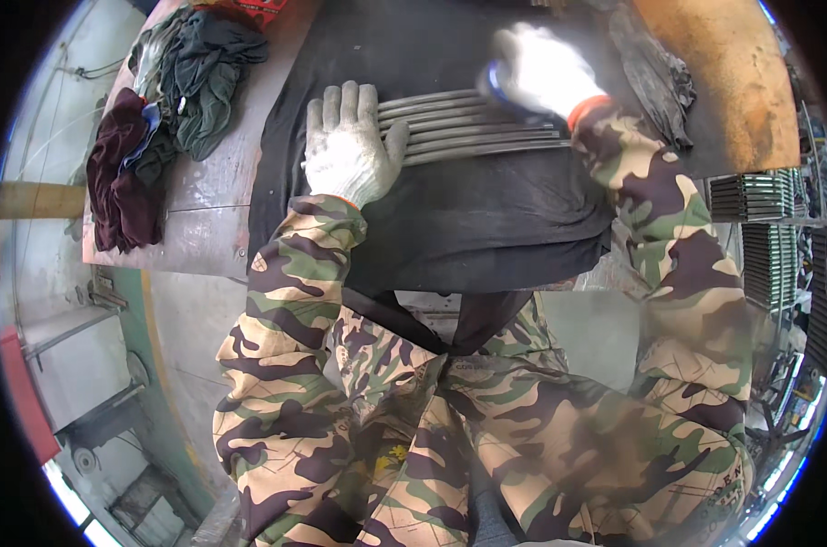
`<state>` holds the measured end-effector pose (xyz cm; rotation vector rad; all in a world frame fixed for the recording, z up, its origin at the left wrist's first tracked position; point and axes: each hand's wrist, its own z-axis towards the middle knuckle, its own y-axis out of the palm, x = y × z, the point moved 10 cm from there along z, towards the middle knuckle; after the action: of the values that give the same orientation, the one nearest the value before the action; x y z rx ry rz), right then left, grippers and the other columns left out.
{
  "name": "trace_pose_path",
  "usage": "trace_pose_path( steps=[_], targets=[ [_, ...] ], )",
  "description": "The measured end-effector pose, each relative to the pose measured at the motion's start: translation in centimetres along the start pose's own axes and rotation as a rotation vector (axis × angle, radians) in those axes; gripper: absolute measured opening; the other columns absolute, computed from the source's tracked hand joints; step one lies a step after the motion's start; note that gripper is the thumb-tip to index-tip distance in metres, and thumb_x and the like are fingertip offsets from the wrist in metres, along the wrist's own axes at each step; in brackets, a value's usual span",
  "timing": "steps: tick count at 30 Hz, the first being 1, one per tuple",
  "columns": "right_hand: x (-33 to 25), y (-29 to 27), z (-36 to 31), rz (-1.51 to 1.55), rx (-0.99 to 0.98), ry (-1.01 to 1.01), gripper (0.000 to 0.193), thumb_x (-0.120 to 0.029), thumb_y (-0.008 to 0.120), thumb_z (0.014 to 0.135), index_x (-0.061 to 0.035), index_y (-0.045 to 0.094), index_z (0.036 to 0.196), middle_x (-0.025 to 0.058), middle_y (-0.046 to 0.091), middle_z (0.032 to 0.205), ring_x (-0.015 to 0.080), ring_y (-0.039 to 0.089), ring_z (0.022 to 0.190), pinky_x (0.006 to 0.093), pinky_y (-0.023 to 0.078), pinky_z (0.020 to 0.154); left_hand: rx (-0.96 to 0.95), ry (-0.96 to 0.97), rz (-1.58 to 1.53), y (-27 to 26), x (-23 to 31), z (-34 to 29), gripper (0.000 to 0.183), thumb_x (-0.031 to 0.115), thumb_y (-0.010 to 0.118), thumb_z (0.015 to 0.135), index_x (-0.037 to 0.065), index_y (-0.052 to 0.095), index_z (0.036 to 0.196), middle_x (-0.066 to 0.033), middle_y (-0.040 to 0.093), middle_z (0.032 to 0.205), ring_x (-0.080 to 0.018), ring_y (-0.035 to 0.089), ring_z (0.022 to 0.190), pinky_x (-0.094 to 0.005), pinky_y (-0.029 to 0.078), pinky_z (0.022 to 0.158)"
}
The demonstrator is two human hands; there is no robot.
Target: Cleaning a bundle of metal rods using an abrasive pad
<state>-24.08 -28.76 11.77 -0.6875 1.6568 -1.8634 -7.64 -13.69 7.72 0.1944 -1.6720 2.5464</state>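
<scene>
Several slim grey metal rods [473, 125] lie side by side on a black cloth [468, 219] draped over the table. My left hand [345, 150], in a white knit glove with grey-coated fingers, lies flat across their left ends. Its fingers point away from me, with the thumb apart. Over the right part of the rods is my right hand [541, 73], in a similar glove with an orange cuff. It is blurred by motion and looks curled round something with a blue edge [496, 82], which I cannot make out. The hand hides some far right rod ends.
Dark green cloth [208, 82] and a maroon cloth [120, 173] are heaped at the table's left. A crumpled grey cloth [655, 77] lies beyond my right wrist, beside an orange-brown surface [733, 82]. Stacked dark metal parts [767, 246] stand at the right.
</scene>
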Motion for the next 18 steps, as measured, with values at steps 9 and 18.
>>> trace_pose_path(
  steps=[9, 18],
  targets=[
    [-6.4, -0.9, 0.2, -0.004, 0.206, -0.226, 0.022, -0.025, 0.067, 0.091, -0.0129, 0.073, 0.108, 0.012, 0.07, 0.099, 0.0332, 0.072, 0.097, 0.0508, 0.06, 0.083, 0.005, 0.063, 0.013, -2.1, -1.9, -1.5, 0.052, 0.032, 0.071, 0.092, -0.001, 0.063, 0.132, -0.0185, 0.065, 0.127, -0.0394, 0.059, 0.121, -0.0532, 0.043, 0.107],
    [-9.9, -0.9, -2.2, 0.034, 0.028, -0.269, 0.026, -0.024, 0.062, 0.095, -0.0109, 0.071, 0.115, 0.0173, 0.068, 0.106, 0.0381, 0.07, 0.105, 0.0536, 0.059, 0.089, 0.072, -0.017, 0.086, -2.1, -3.7, -1.8, 0.051, 0.034, 0.072, 0.093, 0.004, 0.066, 0.134, -0.0161, 0.065, 0.134, -0.0386, 0.056, 0.13, -0.0503, 0.043, 0.111]
  ],
)
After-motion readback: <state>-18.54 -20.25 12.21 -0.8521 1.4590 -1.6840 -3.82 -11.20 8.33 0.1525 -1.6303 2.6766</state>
